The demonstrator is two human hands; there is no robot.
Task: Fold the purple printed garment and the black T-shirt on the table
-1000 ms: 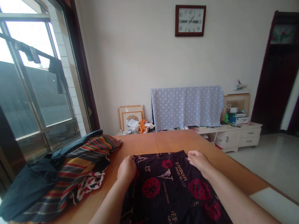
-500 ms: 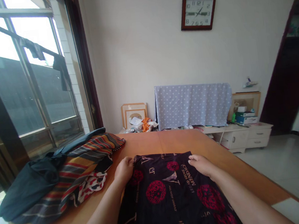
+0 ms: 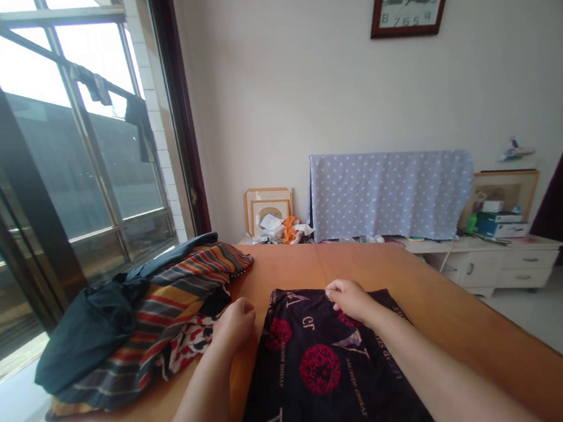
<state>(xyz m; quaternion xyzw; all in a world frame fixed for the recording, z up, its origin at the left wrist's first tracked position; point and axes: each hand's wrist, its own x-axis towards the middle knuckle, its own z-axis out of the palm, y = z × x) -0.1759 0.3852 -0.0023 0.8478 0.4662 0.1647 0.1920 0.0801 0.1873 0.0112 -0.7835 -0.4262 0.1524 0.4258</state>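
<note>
Wood tbl, print cloth under R hand

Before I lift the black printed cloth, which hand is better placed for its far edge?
Right, probably: the right hand rests on that edge, while the left hand sits off the cloth, beside the striped clothes.

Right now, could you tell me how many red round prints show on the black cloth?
3: a central print, one beside the left hand, one partly under the right hand; others may be hidden further down the cloth.
</note>
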